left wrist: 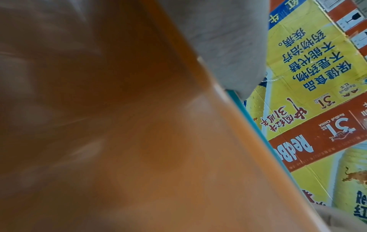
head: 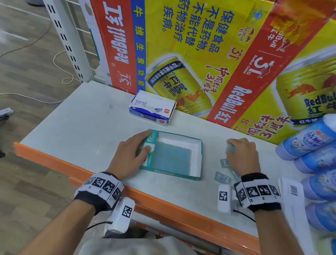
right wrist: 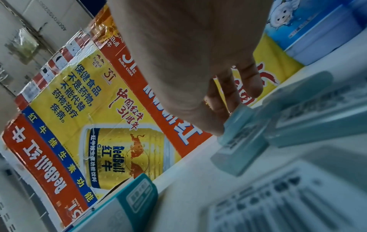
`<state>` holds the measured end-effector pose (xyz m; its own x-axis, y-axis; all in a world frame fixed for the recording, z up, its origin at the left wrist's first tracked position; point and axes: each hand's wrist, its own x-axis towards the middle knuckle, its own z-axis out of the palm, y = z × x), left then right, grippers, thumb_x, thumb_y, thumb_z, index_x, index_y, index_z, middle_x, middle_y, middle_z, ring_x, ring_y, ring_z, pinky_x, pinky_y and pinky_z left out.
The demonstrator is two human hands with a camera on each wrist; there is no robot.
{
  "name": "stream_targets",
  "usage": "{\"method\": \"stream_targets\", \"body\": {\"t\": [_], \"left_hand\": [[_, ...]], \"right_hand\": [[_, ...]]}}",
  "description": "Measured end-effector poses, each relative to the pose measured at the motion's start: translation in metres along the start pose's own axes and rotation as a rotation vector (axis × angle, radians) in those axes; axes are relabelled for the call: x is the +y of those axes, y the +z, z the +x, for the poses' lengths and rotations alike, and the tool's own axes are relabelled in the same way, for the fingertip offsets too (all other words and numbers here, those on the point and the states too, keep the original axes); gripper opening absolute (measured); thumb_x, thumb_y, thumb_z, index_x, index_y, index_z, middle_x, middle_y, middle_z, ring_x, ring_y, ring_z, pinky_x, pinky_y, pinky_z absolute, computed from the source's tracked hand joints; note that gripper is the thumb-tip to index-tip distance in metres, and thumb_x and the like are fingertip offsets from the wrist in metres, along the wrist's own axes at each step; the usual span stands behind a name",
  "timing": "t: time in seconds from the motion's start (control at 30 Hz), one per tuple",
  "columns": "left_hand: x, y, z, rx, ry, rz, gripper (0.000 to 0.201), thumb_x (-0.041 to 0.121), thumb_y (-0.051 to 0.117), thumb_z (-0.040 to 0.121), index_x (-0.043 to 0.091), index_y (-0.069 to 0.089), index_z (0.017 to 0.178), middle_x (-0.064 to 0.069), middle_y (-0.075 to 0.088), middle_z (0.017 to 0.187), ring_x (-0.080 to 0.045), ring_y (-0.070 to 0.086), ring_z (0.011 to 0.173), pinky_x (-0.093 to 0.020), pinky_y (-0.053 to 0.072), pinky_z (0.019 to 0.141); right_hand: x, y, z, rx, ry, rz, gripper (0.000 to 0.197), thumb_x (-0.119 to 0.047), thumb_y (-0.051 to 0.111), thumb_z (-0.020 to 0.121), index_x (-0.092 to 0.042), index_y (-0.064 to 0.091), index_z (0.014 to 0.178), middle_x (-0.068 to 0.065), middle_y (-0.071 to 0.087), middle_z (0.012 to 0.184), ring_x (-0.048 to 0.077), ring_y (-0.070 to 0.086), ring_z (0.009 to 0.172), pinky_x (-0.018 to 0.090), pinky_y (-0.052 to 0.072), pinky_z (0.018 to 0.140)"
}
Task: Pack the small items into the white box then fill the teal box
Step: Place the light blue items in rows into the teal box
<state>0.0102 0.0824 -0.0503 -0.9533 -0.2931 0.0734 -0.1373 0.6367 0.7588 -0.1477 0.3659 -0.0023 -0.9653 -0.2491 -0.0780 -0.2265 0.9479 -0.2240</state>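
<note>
The open teal box (head: 197, 160) lies in the middle of the shelf, with a layer of pale blue erasers (head: 171, 155) inside. My left hand (head: 144, 142) rests flat on the box's left flap, fingers straight, thumb on the flap. In the left wrist view only the teal edge (left wrist: 258, 128) shows beside my blurred palm. To the right of the box my right hand (head: 231, 148) curls its fingers over one pale teal eraser (right wrist: 238, 141) on the shelf. Loose erasers (head: 222, 177) lie beside that hand. The white eraser box (head: 152, 110) sits closed behind the teal box.
Red Bull cartons (head: 199, 49) form a wall along the back. Blue bottles (head: 321, 159) lie stacked at the right, with a barcoded white sheet (head: 292, 197) in front. The shelf's orange front edge (head: 157, 201) runs just below my wrists.
</note>
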Motion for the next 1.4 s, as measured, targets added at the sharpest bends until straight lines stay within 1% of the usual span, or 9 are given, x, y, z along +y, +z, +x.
{"method": "stream_targets", "body": {"t": [0.13, 0.27, 0.4, 0.53, 0.67, 0.87, 1.0, 1.23, 1.4], "left_hand": [[0.0, 0.0, 0.0, -0.003, -0.001, 0.0, 0.048, 0.039, 0.04, 0.089, 0.029, 0.041, 0.137, 0.004, 0.057, 0.131, -0.016, 0.06, 0.1, -0.045, 0.047, 0.09], [0.001, 0.0, 0.0, -0.01, 0.0, -0.003, 0.049, 0.039, 0.04, 0.089, 0.029, 0.041, 0.137, 0.004, 0.056, 0.131, -0.013, 0.061, 0.097, -0.043, 0.049, 0.089], [0.001, 0.0, 0.0, -0.011, -0.002, 0.011, 0.048, 0.041, 0.04, 0.09, 0.031, 0.04, 0.137, 0.006, 0.054, 0.134, -0.006, 0.057, 0.101, -0.038, 0.05, 0.089], [0.0, 0.0, 0.0, -0.011, 0.0, 0.012, 0.048, 0.041, 0.039, 0.09, 0.032, 0.04, 0.137, 0.008, 0.053, 0.135, -0.009, 0.056, 0.106, -0.042, 0.047, 0.092], [-0.002, 0.001, 0.001, 0.004, 0.016, 0.03, 0.048, 0.038, 0.041, 0.09, 0.03, 0.041, 0.137, 0.007, 0.052, 0.136, -0.012, 0.054, 0.112, -0.041, 0.043, 0.096], [-0.003, -0.001, 0.003, -0.006, 0.042, 0.021, 0.048, 0.036, 0.042, 0.09, 0.026, 0.042, 0.137, 0.006, 0.05, 0.139, -0.011, 0.052, 0.118, -0.034, 0.04, 0.099], [-0.002, -0.003, 0.003, -0.003, 0.05, -0.008, 0.049, 0.034, 0.043, 0.089, 0.024, 0.044, 0.136, 0.006, 0.049, 0.14, -0.012, 0.049, 0.122, -0.029, 0.035, 0.1], [0.0, -0.007, 0.005, -0.017, 0.047, -0.075, 0.052, 0.02, 0.039, 0.085, 0.017, 0.044, 0.137, -0.002, 0.048, 0.141, -0.018, 0.049, 0.123, -0.038, 0.036, 0.105], [-0.006, -0.003, 0.005, -0.015, 0.059, -0.027, 0.051, 0.024, 0.037, 0.087, 0.019, 0.042, 0.138, 0.0, 0.046, 0.143, -0.015, 0.046, 0.124, -0.018, 0.025, 0.097]], "right_hand": [[0.001, 0.001, -0.001, -0.032, 0.035, 0.01, 0.04, -0.001, 0.052, 0.082, -0.014, 0.06, 0.12, 0.016, 0.05, 0.124, 0.034, 0.042, 0.116, 0.044, 0.039, 0.095], [-0.007, -0.002, -0.001, -0.006, -0.009, 0.117, 0.029, 0.001, 0.053, 0.082, -0.014, 0.065, 0.103, 0.012, 0.052, 0.114, 0.031, 0.054, 0.103, 0.039, 0.043, 0.092], [-0.033, -0.012, -0.008, 0.119, -0.154, 0.399, 0.021, 0.0, 0.059, 0.083, -0.013, 0.062, 0.099, 0.003, 0.053, 0.1, 0.012, 0.05, 0.085, 0.021, 0.04, 0.079], [-0.081, -0.005, -0.028, 0.051, -0.261, 0.72, 0.017, -0.004, 0.063, 0.083, -0.017, 0.061, 0.094, -0.008, 0.056, 0.086, -0.007, 0.048, 0.069, 0.003, 0.036, 0.065], [-0.12, 0.027, -0.044, -0.093, -0.237, 0.823, 0.009, -0.009, 0.065, 0.084, -0.016, 0.062, 0.089, 0.002, 0.062, 0.081, 0.001, 0.047, 0.058, 0.007, 0.041, 0.06], [-0.13, 0.053, -0.046, -0.156, -0.198, 0.792, 0.003, -0.013, 0.065, 0.085, -0.013, 0.065, 0.088, 0.0, 0.066, 0.083, 0.007, 0.058, 0.071, 0.007, 0.045, 0.065], [-0.132, 0.056, -0.053, -0.19, -0.173, 0.843, 0.004, -0.012, 0.065, 0.086, -0.013, 0.065, 0.089, 0.002, 0.067, 0.085, 0.015, 0.061, 0.078, 0.018, 0.051, 0.071], [-0.132, 0.054, -0.056, -0.195, -0.232, 0.739, 0.013, -0.009, 0.065, 0.085, -0.013, 0.068, 0.097, 0.002, 0.064, 0.095, 0.006, 0.057, 0.078, 0.005, 0.042, 0.069], [-0.134, 0.056, -0.056, -0.168, -0.265, 0.707, 0.012, -0.008, 0.067, 0.083, -0.01, 0.07, 0.095, 0.003, 0.06, 0.093, 0.002, 0.053, 0.074, 0.003, 0.039, 0.067]]}}
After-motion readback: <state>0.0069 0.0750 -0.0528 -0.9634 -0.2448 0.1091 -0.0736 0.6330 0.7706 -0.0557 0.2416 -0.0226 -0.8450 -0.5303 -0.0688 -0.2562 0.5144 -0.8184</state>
